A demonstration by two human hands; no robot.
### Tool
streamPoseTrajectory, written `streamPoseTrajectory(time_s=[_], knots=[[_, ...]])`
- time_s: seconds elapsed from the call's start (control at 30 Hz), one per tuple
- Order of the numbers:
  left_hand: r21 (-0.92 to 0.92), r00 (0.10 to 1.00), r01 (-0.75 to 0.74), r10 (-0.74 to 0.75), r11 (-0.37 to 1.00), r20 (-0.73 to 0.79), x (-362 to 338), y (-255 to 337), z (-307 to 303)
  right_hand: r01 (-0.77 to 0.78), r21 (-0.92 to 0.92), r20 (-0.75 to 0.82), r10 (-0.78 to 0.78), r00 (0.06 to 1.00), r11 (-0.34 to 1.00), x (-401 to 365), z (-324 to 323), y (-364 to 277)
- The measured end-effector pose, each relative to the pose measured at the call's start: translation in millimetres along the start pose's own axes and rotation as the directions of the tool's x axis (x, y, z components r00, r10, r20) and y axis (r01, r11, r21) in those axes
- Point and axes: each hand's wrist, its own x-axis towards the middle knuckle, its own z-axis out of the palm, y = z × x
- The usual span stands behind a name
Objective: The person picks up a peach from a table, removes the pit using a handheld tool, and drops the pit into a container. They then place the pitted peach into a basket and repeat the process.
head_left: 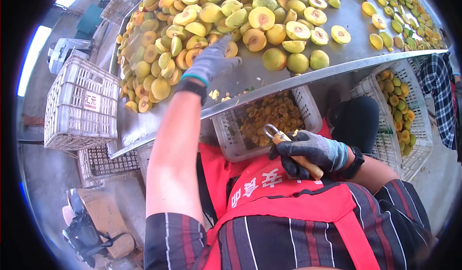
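Your left grip (210,63), spread wide, is nearer the fruit half (231,49), which lies between fingers and thumb. Your right grip (315,149) holds the tool (308,166), long axis slanting forward-left.

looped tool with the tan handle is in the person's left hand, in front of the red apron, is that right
Not quite: the head view shows the looped tool with the tan handle in the person's right hand, not the left hand, in front of the red apron.
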Motion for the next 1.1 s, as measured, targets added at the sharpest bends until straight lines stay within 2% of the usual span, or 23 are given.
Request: streamPoseTrajectory(time_s=[0.07, 0.1, 0.17, 0.2, 0.23, 0.27, 0.3, 0.33, 0.37, 0.4, 0.43, 0.53, 0.6, 0.63, 0.7, 0.73, 0.77, 0.8, 0.83, 0.87, 0.9, 0.93, 1.1], knots=[[0.218, 0.989, 0.098, -0.119, 0.971, 0.087, 12, -1, 20, -0.003, -0.019, -0.061, 0.002, 0.998, 1.0, -5, -2, -1], [0.217, 0.989, 0.097, -0.118, 0.971, 0.088, 13, 0, 20, -0.003, -0.017, -0.062, 0.002, 0.998, 1.0, -5, -4, 0], [0.126, 0.937, 0.193, -0.221, 0.973, 0.271, 10, 3, 14, 0.026, -0.026, -0.115, -0.028, 0.993, 0.999, -3, -9, 2], [0.129, 0.935, 0.198, -0.227, 0.972, 0.273, 1, 9, 9, 0.003, -0.028, -0.148, -0.007, 0.989, 1.0, -2, -10, -1], [-0.221, 0.933, 0.301, -0.238, 0.928, 0.272, -12, 15, 5, 0.06, -0.021, -0.164, -0.063, 0.984, 0.998, 1, -13, -2], [-0.54, 0.93, 0.361, -0.246, 0.761, 0.274, -28, 25, -1, 0.156, -0.033, -0.182, -0.159, 0.97, 0.987, 4, -15, -5], [-0.786, 0.925, 0.376, -0.257, 0.491, 0.281, -44, 33, -6, 0.248, -0.044, -0.198, -0.252, 0.947, 0.968, 8, -15, -9], [-0.78, 0.922, 0.383, -0.262, 0.494, 0.287, -58, 43, -9, 0.303, -0.03, -0.22, -0.302, 0.928, 0.952, 13, -13, -15], [-0.905, 0.937, 0.319, -0.236, 0.283, 0.256, -73, 56, -10, 0.317, 0.019, -0.269, -0.3, 0.915, 0.948, 19, -7, -19], [-0.972, 0.952, 0.23, -0.221, 0.052, 0.213, -86, 65, -11, 0.366, 0.021, -0.215, -0.354, 0.91, 0.93, 29, -11, -18], [-0.965, 0.957, 0.248, -0.134, -0.083, 0.257, -99, 71, -12, 0.414, 0.025, -0.16, -0.405, 0.9, 0.91, 38, -15, -17], [-0.978, 0.954, 0.209, -0.224, 0.018, 0.2, -123, 78, 13, 0.41, -0.067, -0.208, -0.415, 0.886, 0.91, 42, -2, -33], [-0.818, 0.98, -0.14, -0.042, 0.558, -0.196, -136, 80, 22, 0.481, 0.016, -0.237, -0.465, 0.853, 0.876, 51, 5, -27], [-0.821, 0.979, -0.14, -0.046, 0.553, -0.197, -140, 82, 26, 0.554, 0.096, -0.268, -0.515, 0.815, 0.827, 54, 8, -25], [-0.998, 0.973, 0.059, -0.224, -0.021, 0.062, -146, 86, 31, 0.479, 0.115, -0.212, -0.449, 0.868, 0.87, 36, 18, -40], [-0.995, 0.919, 0.084, -0.382, -0.058, 0.099, -149, 91, 28, 0.39, -0.038, -0.186, -0.39, 0.902, 0.92, 29, 16, -43], [-0.995, 0.917, 0.079, -0.388, -0.06, 0.096, -152, 86, 27, 0.293, -0.193, -0.171, -0.326, 0.93, 0.937, 26, 15, -44], [-0.963, 0.94, 0.106, -0.292, -0.246, 0.178, -156, 79, 24, 0.333, -0.298, -0.298, -0.418, 0.858, 0.895, 28, 26, -38], [-0.894, 0.954, 0.148, -0.179, -0.422, 0.242, -158, 75, 24, 0.329, -0.299, -0.298, -0.415, 0.86, 0.896, 33, 21, -33], [-0.938, 0.928, 0.15, -0.283, -0.313, 0.243, -156, 82, 20, 0.396, -0.718, -0.152, -0.685, 0.713, 0.572, 40, 15, -27], [-0.936, 0.927, 0.151, -0.283, -0.317, 0.245, -156, 85, 17, 0.331, -0.939, 0.118, -0.822, 0.558, 0.091, 42, 11, -23], [-0.944, 0.918, 0.142, -0.317, -0.297, 0.238, -158, 88, 15, 0.211, -0.956, 0.0, -0.724, 0.69, 0.201, 41, 10, -20], [-0.968, 0.928, 0.121, -0.321, -0.22, 0.189, -161, 93, 18, 0.224, -0.951, -0.006, -0.74, 0.673, 0.212, 40, 21, -21]])
